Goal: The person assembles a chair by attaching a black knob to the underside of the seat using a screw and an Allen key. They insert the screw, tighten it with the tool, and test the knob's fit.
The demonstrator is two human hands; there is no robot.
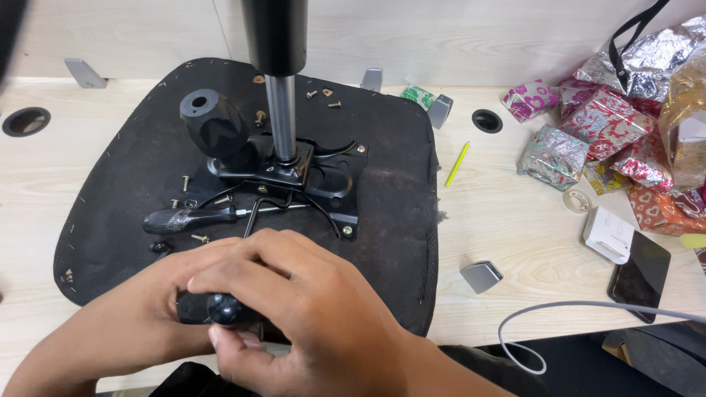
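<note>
Gripping a black knob (pixel 224 309) at the near edge of the seat (pixel 397 220), both hands close on it: right hand (pixel 309 309) fingers curled over it, left hand (pixel 158 301) wrapped beside. Foil-wrapped packages (pixel 596 125), pink, red and silver, crowd the worktop (pixel 515 213) at far right, near a yellow pencil (pixel 457 163).

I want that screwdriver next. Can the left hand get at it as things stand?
Probably not yet: the left hand is wrapped with the right hand around a black knob. The screwdriver lies uncovered just beyond.
</note>
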